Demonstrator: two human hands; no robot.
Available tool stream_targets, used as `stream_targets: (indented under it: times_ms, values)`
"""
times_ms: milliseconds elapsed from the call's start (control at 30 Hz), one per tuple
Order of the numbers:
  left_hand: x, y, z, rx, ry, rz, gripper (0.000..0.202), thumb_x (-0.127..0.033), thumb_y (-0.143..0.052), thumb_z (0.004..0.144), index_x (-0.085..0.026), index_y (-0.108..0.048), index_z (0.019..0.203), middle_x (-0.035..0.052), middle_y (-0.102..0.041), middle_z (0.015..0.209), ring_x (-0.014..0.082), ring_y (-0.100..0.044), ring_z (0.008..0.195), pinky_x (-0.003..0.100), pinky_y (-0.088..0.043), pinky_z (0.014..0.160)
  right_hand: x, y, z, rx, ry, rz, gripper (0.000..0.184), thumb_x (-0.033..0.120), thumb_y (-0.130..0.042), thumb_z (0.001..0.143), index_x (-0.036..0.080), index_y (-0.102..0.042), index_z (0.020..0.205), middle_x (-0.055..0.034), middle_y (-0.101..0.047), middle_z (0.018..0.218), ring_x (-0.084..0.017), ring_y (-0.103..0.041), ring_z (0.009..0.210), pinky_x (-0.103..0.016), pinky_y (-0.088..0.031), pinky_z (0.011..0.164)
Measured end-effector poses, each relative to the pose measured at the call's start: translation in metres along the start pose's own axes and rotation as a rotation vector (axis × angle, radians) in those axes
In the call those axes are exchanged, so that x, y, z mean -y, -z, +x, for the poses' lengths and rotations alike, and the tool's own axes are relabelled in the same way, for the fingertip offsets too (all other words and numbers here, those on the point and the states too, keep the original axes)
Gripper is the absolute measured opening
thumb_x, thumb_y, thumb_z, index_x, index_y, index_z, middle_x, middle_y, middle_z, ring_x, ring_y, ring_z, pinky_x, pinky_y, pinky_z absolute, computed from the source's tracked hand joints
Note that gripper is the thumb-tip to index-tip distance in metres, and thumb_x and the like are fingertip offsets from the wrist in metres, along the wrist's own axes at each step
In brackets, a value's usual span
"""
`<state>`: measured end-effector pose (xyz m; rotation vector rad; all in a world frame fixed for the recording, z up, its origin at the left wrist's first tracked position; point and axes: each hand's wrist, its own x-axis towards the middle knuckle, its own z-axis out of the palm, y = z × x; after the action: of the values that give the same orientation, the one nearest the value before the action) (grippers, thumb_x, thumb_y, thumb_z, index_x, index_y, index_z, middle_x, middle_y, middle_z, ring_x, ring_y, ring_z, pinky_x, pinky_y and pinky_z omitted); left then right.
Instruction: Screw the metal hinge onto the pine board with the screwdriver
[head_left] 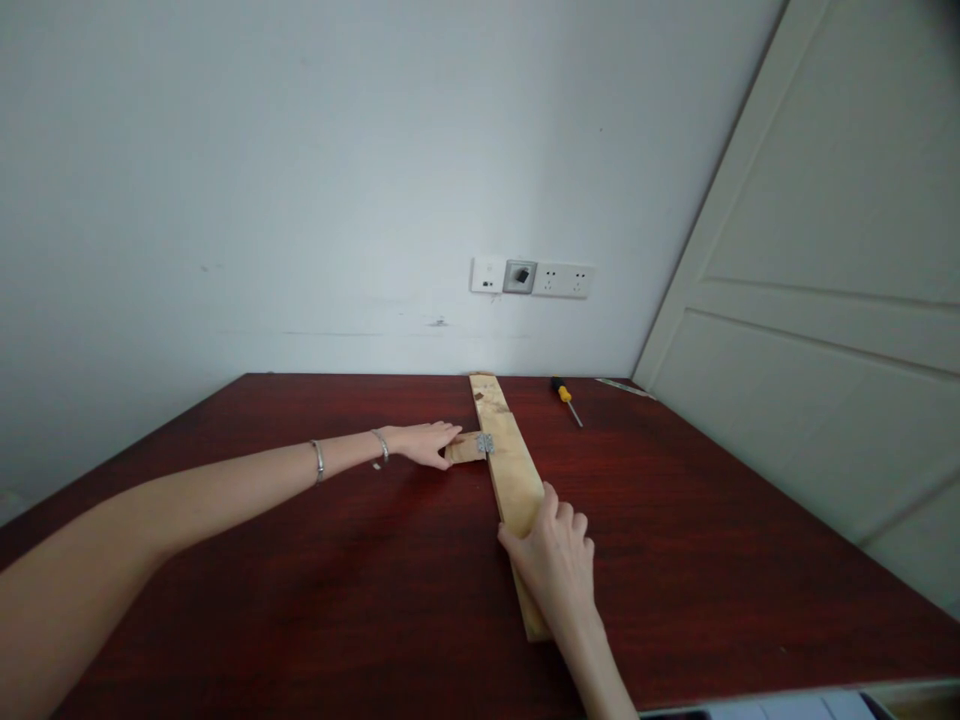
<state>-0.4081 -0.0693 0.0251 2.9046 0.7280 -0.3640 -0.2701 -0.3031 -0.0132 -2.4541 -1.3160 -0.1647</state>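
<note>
Pine board (510, 480) lies flat on the dark red wood table (675, 580), its long axis running away from the person and its far end close to the wall. Short wood block (463, 448) butts against the board's left edge, nearer the far end, forming a T. Small metal hinge (485, 443) sits over that joint, apparently spanning both pieces; any screws are too small to tell.

Left hand (424, 443) is palm down on the block, fingers together and pointing at the board. Thumb is hidden, so press or grip: cannot tell. Looks placed to keep the block tight against the board so the joint doesn't open up.

Right hand (553, 560) is clamped over the board's near section, fingers curled across the top toward the right edge, thumb on the left edge. Seems to pin the board so it can't slide or rotate when the block pushes on it from the side. The hands stay apart, one per piece, which appears to hold the alignment without a fixture.

Yellow-handled screwdriver (562, 395) lies on the table just right of the board's far end, in neither hand. Thin pale strip (622, 387) sits near the far right corner; cannot tell what it is. Behind: white wall with a socket panel (532, 278), and a cream panel door (817, 270) to the right.
</note>
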Motion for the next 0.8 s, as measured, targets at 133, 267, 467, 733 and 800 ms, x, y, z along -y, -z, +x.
stream_targets:
  times_ms: [133, 267, 467, 733, 800]
  values:
    - [0.005, 0.001, 0.005, 0.031, 0.012, -0.039, 0.091, -0.048, -0.054, 0.080, -0.004, -0.016, 0.150, 0.0223, -0.017, 0.155, 0.0338, -0.020, 0.143, 0.042, -0.023, 0.115, 0.001, 0.001, -0.002, 0.021, 0.028, -0.030, 0.068, 0.047, -0.056, 0.080, 0.007, -0.044, 0.133, -0.0184, -0.060, 0.104, -0.036, -0.057, 0.098, -0.043, -0.047, 0.076]
    - [0.012, 0.005, 0.012, 0.036, 0.006, -0.097, 0.092, -0.057, -0.050, 0.082, -0.005, -0.016, 0.150, 0.0201, -0.015, 0.156, 0.0315, -0.016, 0.144, 0.039, -0.020, 0.116, -0.008, 0.008, 0.008, 0.069, 0.089, -0.002, 0.080, 0.059, -0.049, 0.083, 0.004, -0.037, 0.140, -0.0216, -0.059, 0.113, -0.037, -0.057, 0.101, -0.044, -0.048, 0.077]
    - [0.038, 0.005, 0.030, -0.149, 0.044, -0.099, 0.073, -0.056, -0.038, 0.091, -0.006, -0.033, 0.144, 0.0187, -0.033, 0.150, 0.0256, -0.033, 0.138, 0.033, -0.023, 0.114, -0.045, 0.032, 0.113, 0.083, 0.097, 0.101, 0.062, 0.051, -0.045, 0.089, 0.012, -0.042, 0.137, -0.0181, -0.061, 0.120, -0.031, -0.060, 0.108, -0.038, -0.048, 0.082]
    - [0.083, -0.010, 0.057, -0.261, 0.468, 0.020, 0.062, -0.045, -0.031, 0.094, -0.009, -0.035, 0.144, 0.0222, -0.026, 0.152, 0.0376, -0.026, 0.139, 0.052, -0.028, 0.107, -0.084, 0.038, 0.308, 0.155, -0.011, 0.108, 0.038, 0.037, -0.056, 0.091, 0.015, -0.055, 0.122, -0.0106, -0.058, 0.122, -0.022, -0.060, 0.105, -0.043, -0.051, 0.088]
    - [0.091, -0.012, 0.057, -0.227, 0.517, 0.003, 0.066, -0.048, -0.028, 0.094, -0.007, -0.032, 0.145, 0.0254, -0.023, 0.152, 0.0420, -0.024, 0.139, 0.056, -0.027, 0.106, -0.087, 0.025, 0.329, 0.188, -0.016, 0.101, 0.036, 0.035, -0.057, 0.091, 0.016, -0.055, 0.121, -0.0091, -0.059, 0.121, -0.021, -0.061, 0.102, -0.042, -0.053, 0.086]
